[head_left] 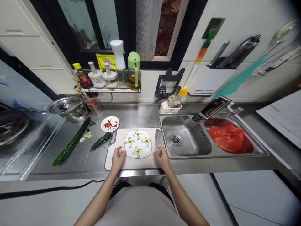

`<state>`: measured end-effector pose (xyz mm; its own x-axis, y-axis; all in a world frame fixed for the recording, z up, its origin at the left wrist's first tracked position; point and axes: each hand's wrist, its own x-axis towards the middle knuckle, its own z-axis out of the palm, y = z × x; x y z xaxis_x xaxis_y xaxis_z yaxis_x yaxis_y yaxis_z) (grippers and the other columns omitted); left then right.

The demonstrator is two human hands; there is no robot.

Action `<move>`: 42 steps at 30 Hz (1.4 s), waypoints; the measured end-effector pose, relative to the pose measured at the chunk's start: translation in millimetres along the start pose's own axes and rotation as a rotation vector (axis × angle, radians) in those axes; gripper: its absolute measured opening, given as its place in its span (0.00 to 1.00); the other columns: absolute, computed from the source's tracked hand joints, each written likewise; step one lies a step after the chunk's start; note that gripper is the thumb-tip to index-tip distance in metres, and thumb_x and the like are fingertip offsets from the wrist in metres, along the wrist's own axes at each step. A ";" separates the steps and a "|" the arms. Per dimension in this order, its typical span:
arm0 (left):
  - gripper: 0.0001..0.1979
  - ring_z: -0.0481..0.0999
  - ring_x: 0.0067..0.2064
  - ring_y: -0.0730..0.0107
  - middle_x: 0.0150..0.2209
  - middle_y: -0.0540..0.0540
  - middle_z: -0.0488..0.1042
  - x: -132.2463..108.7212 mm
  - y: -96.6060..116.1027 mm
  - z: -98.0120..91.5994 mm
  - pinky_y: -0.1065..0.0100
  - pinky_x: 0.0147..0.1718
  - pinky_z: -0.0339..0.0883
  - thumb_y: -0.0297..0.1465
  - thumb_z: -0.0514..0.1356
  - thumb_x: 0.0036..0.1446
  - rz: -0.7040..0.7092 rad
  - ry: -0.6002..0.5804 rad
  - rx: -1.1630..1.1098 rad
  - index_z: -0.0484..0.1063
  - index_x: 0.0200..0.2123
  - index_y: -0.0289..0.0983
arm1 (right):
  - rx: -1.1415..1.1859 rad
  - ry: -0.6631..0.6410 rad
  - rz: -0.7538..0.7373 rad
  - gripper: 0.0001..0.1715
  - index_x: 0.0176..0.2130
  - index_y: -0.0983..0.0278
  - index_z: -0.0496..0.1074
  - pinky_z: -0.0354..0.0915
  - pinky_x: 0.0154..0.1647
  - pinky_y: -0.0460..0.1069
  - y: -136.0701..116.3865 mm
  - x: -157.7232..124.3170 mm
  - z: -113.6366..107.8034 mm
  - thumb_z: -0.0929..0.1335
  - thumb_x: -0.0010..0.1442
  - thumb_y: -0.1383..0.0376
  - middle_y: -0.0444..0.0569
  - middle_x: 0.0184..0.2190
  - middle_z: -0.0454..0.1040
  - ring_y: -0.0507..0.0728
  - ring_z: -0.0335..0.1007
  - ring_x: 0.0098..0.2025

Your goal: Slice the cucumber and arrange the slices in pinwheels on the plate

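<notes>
A white squarish plate (138, 144) lies on the cutting board (131, 164) in front of me. On it are several pinwheels of cucumber slices (137, 152) with red bits at their centres. My left hand (118, 158) is beside the plate's left edge, with thumb and fingers bent but apart. At the opposite side my right hand (162, 158) is held much the same way, close to a wide knife blade (159, 139) on the board's right side. Neither hand visibly holds anything. A cut cucumber piece (101, 141) and a small dish (110, 124) of red bits lie to the left.
A long cucumber (71, 142) and some cucumber slices (87, 135) rest on the steel counter. Farther left stands a lidded pot (70, 108). The sink (188, 135) is at right, with a red plastic bag (227, 138) in its second basin. Bottles line a wall shelf (110, 90).
</notes>
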<state>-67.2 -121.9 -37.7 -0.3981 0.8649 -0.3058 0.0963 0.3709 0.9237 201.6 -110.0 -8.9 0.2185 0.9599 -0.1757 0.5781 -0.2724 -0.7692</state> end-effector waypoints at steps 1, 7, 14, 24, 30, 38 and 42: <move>0.28 0.76 0.33 0.68 0.31 0.48 0.75 -3.4 -1.5 0.4 0.68 0.36 0.69 0.39 0.63 0.48 -0.029 -0.024 -0.020 0.67 0.52 0.34 | 0.004 -0.017 0.017 0.26 0.49 0.67 0.70 0.63 0.35 0.49 1.6 -2.3 2.6 0.64 0.53 0.59 0.44 0.25 0.72 0.56 0.69 0.30; 0.23 0.74 0.27 0.73 0.25 0.52 0.71 -11.2 13.2 11.0 0.70 0.32 0.70 0.33 0.65 0.48 -0.176 -0.102 -0.146 0.68 0.48 0.33 | 0.087 -0.067 0.038 0.22 0.47 0.65 0.70 0.65 0.32 0.47 0.8 -5.0 23.5 0.66 0.50 0.63 0.40 0.21 0.69 0.55 0.70 0.28; 0.17 0.72 0.23 0.75 0.20 0.56 0.67 -6.5 23.5 16.9 0.71 0.28 0.70 0.23 0.64 0.46 -0.202 -0.117 -0.162 0.69 0.42 0.34 | 0.363 -0.092 0.243 0.19 0.41 0.60 0.66 0.58 0.13 0.42 -10.2 -0.9 41.1 0.67 0.46 0.69 0.34 0.17 0.62 0.50 0.63 0.16; 0.18 0.75 0.23 0.76 0.24 0.51 0.74 -6.5 42.5 12.1 0.73 0.27 0.75 0.23 0.65 0.46 -0.251 -0.184 -0.359 0.66 0.42 0.33 | 0.641 -0.119 0.347 0.18 0.39 0.63 0.63 0.54 0.11 0.41 -29.6 7.4 25.2 0.65 0.45 0.68 0.36 0.16 0.67 0.49 0.61 0.14; 0.21 0.77 0.27 0.75 0.28 0.49 0.75 -13.5 45.9 12.5 0.70 0.30 0.77 0.25 0.66 0.46 -0.215 -0.200 -0.463 0.66 0.44 0.34 | 0.912 -0.222 0.365 0.17 0.40 0.62 0.64 0.66 0.19 0.44 -34.8 -2.2 24.2 0.68 0.49 0.64 0.42 0.21 0.72 0.52 0.69 0.20; 0.27 0.77 0.30 0.70 0.29 0.48 0.77 -27.4 56.0 11.6 0.67 0.32 0.76 0.34 0.68 0.43 -0.155 -0.238 -0.419 0.65 0.46 0.35 | 1.110 -0.365 0.328 0.25 0.47 0.62 0.66 0.75 0.35 0.54 -52.2 -10.8 20.0 0.70 0.48 0.62 0.52 0.44 0.77 0.61 0.76 0.44; 0.31 0.78 0.36 0.66 0.33 0.46 0.78 -44.1 58.8 8.8 0.65 0.36 0.74 0.40 0.69 0.42 -0.091 -0.355 -0.412 0.63 0.49 0.37 | 1.047 -0.277 0.307 0.23 0.45 0.59 0.69 0.75 0.39 0.56 -53.4 -20.1 13.2 0.70 0.47 0.60 0.52 0.45 0.77 0.64 0.74 0.49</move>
<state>-35.9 -135.2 28.1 -0.0495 0.9230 -0.3815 -0.3174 0.3476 0.8823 155.9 -113.9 27.6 -0.0199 0.8791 -0.4762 -0.4435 -0.4346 -0.7838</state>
